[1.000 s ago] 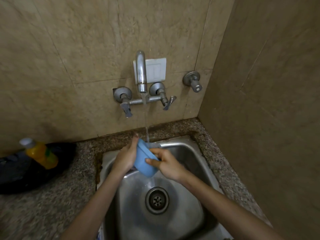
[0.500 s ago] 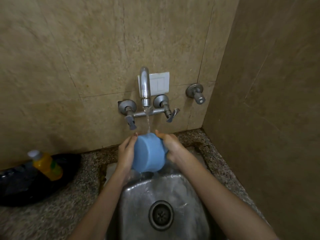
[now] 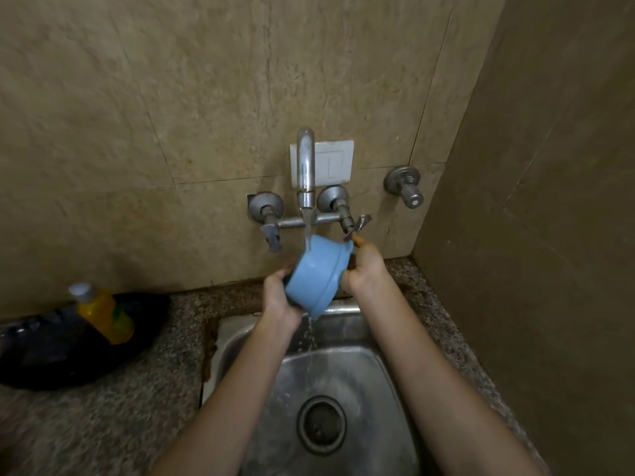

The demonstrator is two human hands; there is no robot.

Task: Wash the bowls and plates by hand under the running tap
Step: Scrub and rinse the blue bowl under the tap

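Note:
A small blue bowl is held up under the steel tap, its underside turned toward me and tilted to the lower left. Water runs from the spout onto the bowl's upper side and drips off its lower edge into the steel sink. My left hand grips the bowl's lower left side. My right hand grips its right rim, one finger pointing up near the right tap lever. The bowl's inside is hidden.
A yellow bottle with a white cap stands in a black pan on the speckled stone counter at left. A separate wall valve sits right of the tap. A tiled side wall closes off the right. The sink drain lies below.
The bowl has gone from low over the sink, rim up, to raised close under the spout and turned bottom toward me. Both hands rose with it and it tilted further left.

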